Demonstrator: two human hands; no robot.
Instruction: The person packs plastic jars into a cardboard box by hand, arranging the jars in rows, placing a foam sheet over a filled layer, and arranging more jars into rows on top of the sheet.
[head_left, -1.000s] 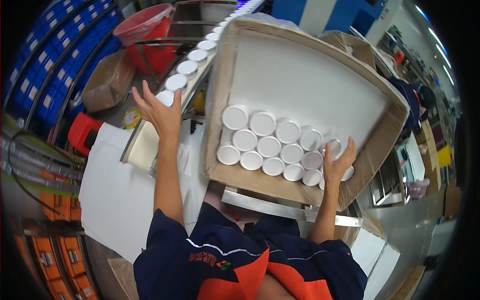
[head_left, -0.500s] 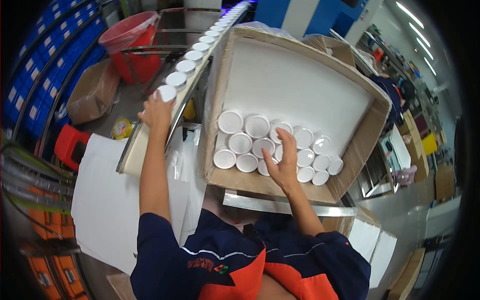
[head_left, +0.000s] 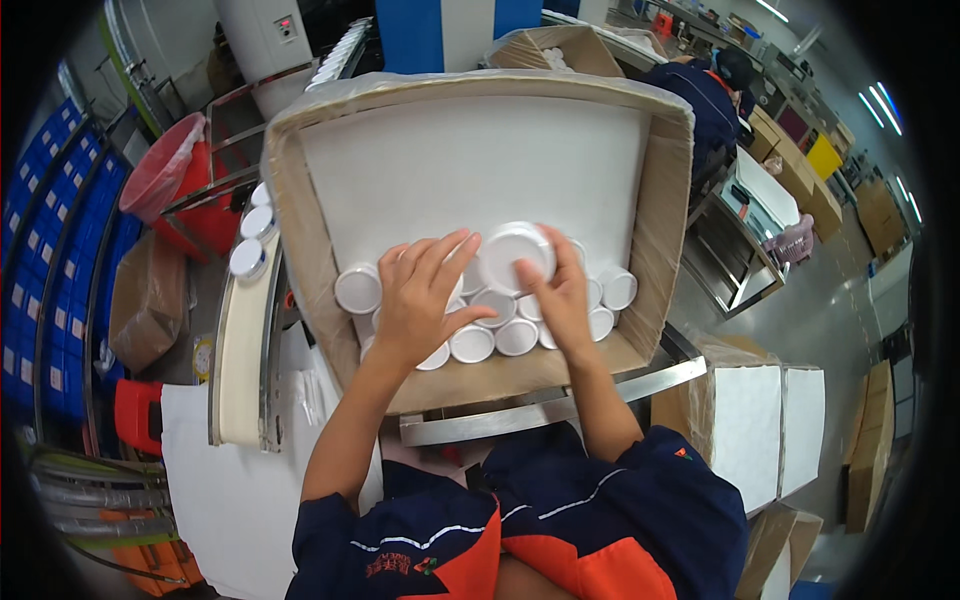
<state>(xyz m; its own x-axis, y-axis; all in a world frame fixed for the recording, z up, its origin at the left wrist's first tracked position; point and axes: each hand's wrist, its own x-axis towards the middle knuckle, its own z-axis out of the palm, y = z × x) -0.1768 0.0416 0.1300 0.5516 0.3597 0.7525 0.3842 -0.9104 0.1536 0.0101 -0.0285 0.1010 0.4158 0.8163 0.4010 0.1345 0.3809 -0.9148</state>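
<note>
A worker in a navy short-sleeved top with orange panels lifts a round white jar (head_left: pixel 503 256) above an open brown cardboard box (head_left: pixel 657 220) on a factory floor. The right hand (head_left: pixel 563 298) clamps the jar at its right side, thumb pressed across the pale round face and fingers curled around the edge. The left hand (head_left: pixel 415 305) hovers palm down over the left half of the box, its thumb spread well apart from the fingers; whether it touches anything beneath cannot be told. Below both hands, rows of round white jars (head_left: pixel 472 343) stand near the box's front wall, partly hidden by the hands, while a smooth white sheet (head_left: pixel 470 150) shows across the space behind them. Clear plastic film covers the box's far edge, and a shiny metal rail (head_left: pixel 560 412) runs along its near side. Just left of the box, a narrow cream conveyor belt (head_left: pixel 245 370) carries more white-topped jars (head_left: pixel 247 260). Farther left are a red plastic bin (head_left: pixel 188 185) and racked blue plastic bins (head_left: pixel 60 260). At upper right, a co-worker in a dark navy top (head_left: pixel 690 105) bends beside a workbench.
</note>
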